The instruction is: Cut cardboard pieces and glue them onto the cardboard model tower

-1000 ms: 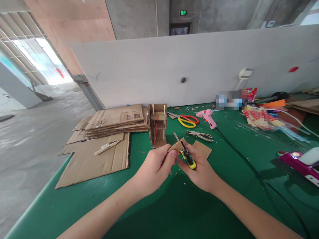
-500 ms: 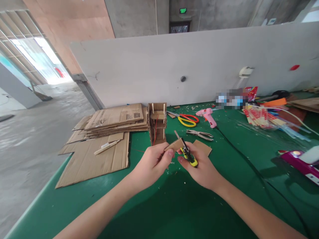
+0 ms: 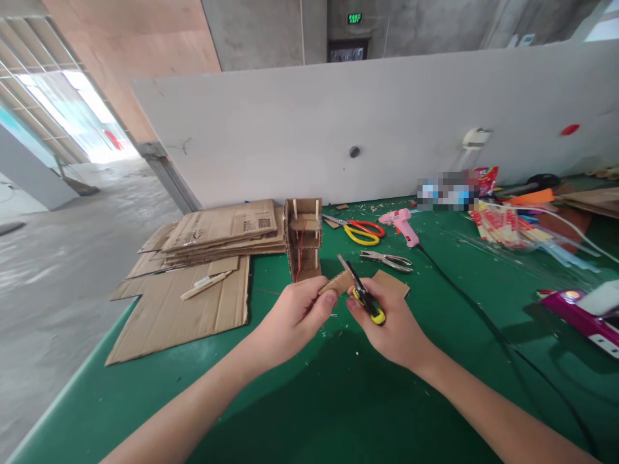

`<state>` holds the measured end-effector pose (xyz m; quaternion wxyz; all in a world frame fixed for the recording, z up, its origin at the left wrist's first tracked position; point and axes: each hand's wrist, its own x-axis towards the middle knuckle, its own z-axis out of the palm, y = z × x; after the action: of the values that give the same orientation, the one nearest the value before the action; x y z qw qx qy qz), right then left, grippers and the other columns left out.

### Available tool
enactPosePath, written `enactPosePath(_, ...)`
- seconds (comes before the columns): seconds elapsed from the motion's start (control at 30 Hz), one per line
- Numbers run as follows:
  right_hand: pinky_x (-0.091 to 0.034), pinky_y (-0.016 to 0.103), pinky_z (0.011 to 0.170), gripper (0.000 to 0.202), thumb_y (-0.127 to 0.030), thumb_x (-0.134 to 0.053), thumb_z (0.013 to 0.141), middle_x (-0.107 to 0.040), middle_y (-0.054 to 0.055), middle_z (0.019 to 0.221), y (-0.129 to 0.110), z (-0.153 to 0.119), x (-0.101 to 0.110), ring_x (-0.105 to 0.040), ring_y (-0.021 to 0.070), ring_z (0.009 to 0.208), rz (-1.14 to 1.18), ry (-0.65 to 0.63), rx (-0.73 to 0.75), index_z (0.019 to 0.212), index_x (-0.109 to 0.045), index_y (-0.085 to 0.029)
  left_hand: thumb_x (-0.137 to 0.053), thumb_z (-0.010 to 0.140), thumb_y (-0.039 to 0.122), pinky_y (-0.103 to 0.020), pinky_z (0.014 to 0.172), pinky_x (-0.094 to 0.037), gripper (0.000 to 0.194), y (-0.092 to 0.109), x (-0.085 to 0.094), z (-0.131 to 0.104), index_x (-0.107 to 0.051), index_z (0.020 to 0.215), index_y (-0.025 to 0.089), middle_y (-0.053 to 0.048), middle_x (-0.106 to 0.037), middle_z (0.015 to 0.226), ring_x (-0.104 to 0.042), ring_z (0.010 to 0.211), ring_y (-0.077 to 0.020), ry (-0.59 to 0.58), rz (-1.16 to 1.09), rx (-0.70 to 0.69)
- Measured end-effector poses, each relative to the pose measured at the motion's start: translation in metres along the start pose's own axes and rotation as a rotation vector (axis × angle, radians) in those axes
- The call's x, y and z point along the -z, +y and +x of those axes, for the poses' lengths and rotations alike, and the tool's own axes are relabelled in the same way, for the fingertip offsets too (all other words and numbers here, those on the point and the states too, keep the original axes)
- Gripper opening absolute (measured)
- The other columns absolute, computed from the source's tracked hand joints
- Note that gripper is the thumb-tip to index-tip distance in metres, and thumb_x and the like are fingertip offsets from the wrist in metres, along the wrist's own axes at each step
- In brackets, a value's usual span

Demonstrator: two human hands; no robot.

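Between thumb and fingers, my left hand point(image 3: 302, 316) pinches a small strip of cardboard point(image 3: 337, 283) above the green table. My right hand point(image 3: 387, 322) is wrapped around a yellow-and-black utility knife point(image 3: 369, 304). Its blade point(image 3: 345, 263) is extended and points up and to the left, at the strip's right end; whether it touches the edge I cannot tell. Just beyond my hands stands a cardboard structure point(image 3: 289, 241) with shelves, thin wooden sticks and a red wire. A loose cardboard piece point(image 3: 393, 283) lies partly hidden behind my right hand.
Stacked cardboard sheets point(image 3: 217, 229) lie at the left, with a white-tipped stick-like tool point(image 3: 206, 285) on the lower sheet. Scissors point(image 3: 362, 233), metal pliers point(image 3: 387, 260) and a pink glue gun point(image 3: 402, 225) lie beyond my right hand. A black cord point(image 3: 464, 303) crosses the right side near a purple device point(image 3: 578, 316).
The knife has shifted slightly, its blade now showing more plainly at the strip's right end. My left hand keeps its grip on the strip. The whole view has moved a little.
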<state>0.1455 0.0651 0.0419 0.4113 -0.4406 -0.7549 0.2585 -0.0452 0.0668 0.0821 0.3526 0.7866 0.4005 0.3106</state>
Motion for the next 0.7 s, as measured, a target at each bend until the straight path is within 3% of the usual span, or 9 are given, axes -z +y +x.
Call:
enactPosePath(0.23, -0.034, 0.026, 0.052, 0.023, -0.035, -0.047, 0.092, -0.043, -0.004, 0.059, -0.001, -0.002, -0.003, -0.044, 0.0122, 0.054, 0.037, 0.022, -0.066, 0.074, -0.042, -0.022, -0.033, 0.096, 0.047, -0.024, 0.052, -0.029, 0.042, -0.002, 0.001, 0.001, -0.042, 0.067, 0.018, 0.003, -0.042, 0.062, -0.038, 0.056, -0.0098, 0.038, -0.012, -0.003)
enactPosePath(0.4, -0.042, 0.028, 0.059, 0.014, -0.035, -0.048, 0.092, -0.051, -0.002, 0.071, -0.003, -0.003, -0.002, -0.050, 0.0141, 0.063, 0.097, -0.043, -0.079, 0.087, -0.047, -0.022, -0.036, 0.095, 0.051, -0.022, 0.051, -0.032, 0.044, -0.008, -0.001, 0.002, -0.045, 0.067, 0.017, 0.002, -0.045, 0.060, -0.043, 0.055, -0.0097, 0.033, -0.111, 0.018)
enactPosePath(0.57, -0.045, 0.030, 0.066, 0.016, -0.036, -0.051, 0.091, -0.058, 0.002, 0.086, 0.000, -0.002, -0.001, -0.056, 0.0166, 0.074, 0.084, -0.063, -0.067, 0.102, -0.049, -0.023, -0.036, 0.094, 0.052, -0.022, 0.053, -0.036, 0.043, -0.010, -0.002, 0.001, -0.050, 0.074, 0.017, 0.001, -0.050, 0.062, -0.046, 0.055, -0.0103, 0.125, -0.199, 0.000)
enactPosePath(0.7, -0.045, 0.032, 0.068, 0.015, -0.034, -0.051, 0.091, -0.058, 0.001, 0.084, -0.001, -0.002, 0.000, -0.055, 0.0168, 0.074, 0.069, -0.073, -0.062, 0.102, -0.049, -0.023, -0.035, 0.095, 0.051, -0.023, 0.054, -0.037, 0.043, -0.008, -0.001, 0.000, -0.050, 0.072, 0.017, 0.001, -0.050, 0.063, -0.047, 0.056, -0.0103, 0.145, -0.195, -0.047)
